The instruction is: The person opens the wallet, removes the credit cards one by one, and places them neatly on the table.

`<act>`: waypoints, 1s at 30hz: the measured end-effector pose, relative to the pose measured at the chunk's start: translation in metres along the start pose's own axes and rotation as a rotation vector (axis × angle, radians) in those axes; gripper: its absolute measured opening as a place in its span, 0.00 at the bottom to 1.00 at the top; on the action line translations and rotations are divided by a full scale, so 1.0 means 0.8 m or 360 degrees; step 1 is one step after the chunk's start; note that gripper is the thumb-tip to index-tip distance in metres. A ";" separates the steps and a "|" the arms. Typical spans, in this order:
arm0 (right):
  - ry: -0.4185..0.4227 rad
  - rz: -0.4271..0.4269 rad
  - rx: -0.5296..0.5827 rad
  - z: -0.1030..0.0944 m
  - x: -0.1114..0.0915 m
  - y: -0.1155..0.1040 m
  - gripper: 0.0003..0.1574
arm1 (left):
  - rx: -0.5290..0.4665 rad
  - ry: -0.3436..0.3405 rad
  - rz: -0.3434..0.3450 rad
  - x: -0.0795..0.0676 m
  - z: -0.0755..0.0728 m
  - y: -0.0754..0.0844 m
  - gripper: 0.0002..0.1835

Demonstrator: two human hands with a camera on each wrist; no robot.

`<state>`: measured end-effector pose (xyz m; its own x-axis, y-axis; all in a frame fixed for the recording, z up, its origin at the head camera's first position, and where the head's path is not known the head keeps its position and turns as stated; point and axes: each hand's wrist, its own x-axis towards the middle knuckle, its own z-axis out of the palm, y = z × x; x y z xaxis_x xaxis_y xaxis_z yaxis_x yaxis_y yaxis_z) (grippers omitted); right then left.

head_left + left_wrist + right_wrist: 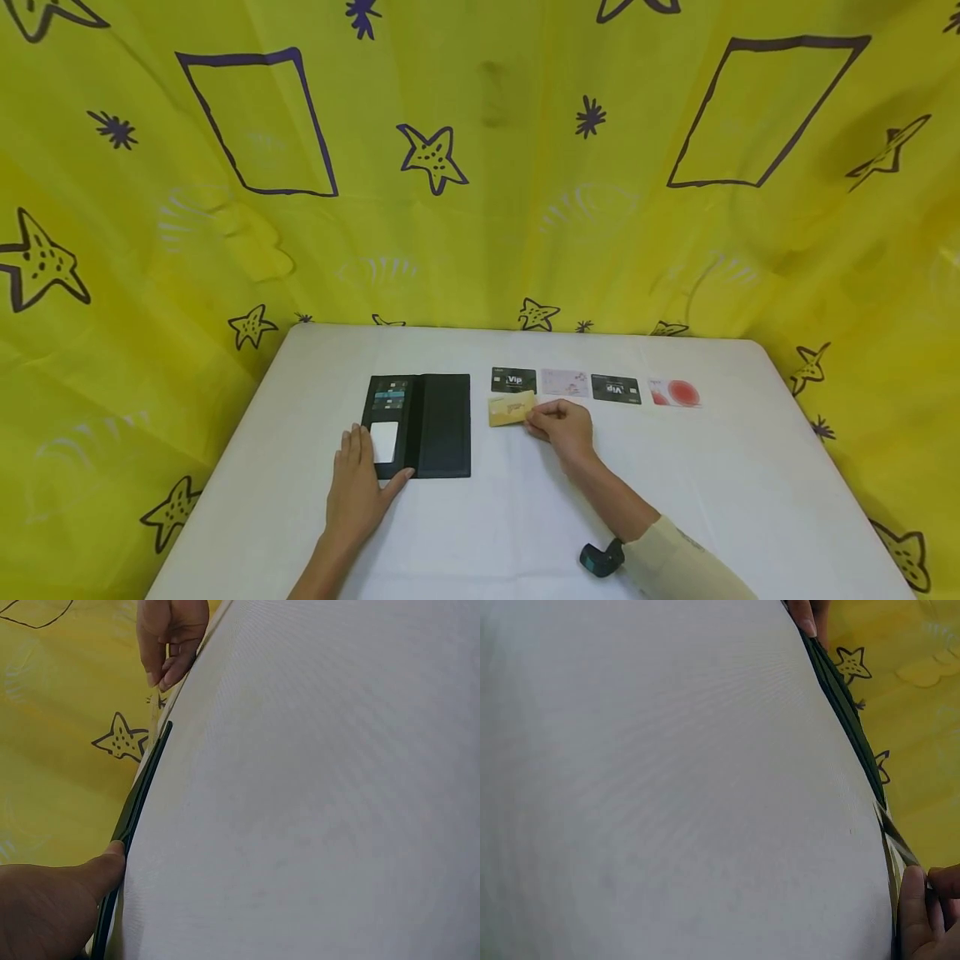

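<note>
A black card wallet (445, 427) lies unfolded on the white table, with several cards in the slots of its left half and a white card (385, 442) lower down. My left hand (356, 490) rests on the wallet's lower left part, fingers extended along the left edge and thumb at the bottom edge. In the left wrist view that thumb (112, 859) presses on the wallet's edge. My right hand (564, 427) pinches a gold card (510, 409) by its right end, to the right of the wallet. The right wrist view shows this card (897, 838) tilted, its near end between thumb and finger.
Behind the gold card runs a row of cards: a black Vip card (513, 380), a pale pink card (565, 382), another black Vip card (616, 389) and a white card with a red circle (675, 392). A yellow patterned curtain (480, 233) hangs behind the table (750, 483).
</note>
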<state>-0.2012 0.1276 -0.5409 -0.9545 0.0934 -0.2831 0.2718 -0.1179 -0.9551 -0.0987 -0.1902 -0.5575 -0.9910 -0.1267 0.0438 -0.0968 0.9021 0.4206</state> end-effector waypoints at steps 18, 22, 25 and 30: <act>-0.0120 -0.0309 -0.0790 -0.011 -0.001 -0.002 0.11 | -0.0011 -0.0009 0.0006 0.001 -0.002 -0.001 0.58; -0.0198 -0.0322 -0.0912 -0.011 -0.003 -0.005 0.11 | -0.0012 -0.0007 0.0002 0.001 -0.003 0.000 0.58; -0.0246 -0.0323 -0.1006 -0.011 -0.004 -0.008 0.12 | -0.0015 -0.0011 -0.0004 0.000 -0.003 0.001 0.58; -0.0358 -0.0374 -0.1224 -0.011 0.000 -0.011 0.13 | -0.0011 -0.0002 0.0012 0.001 -0.002 0.000 0.58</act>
<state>-0.2024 0.1373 -0.5329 -0.9764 -0.1779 -0.1227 -0.0076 0.5955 -0.8033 -0.0991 -0.1908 -0.5556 -0.9918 -0.1192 0.0460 -0.0884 0.9001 0.4267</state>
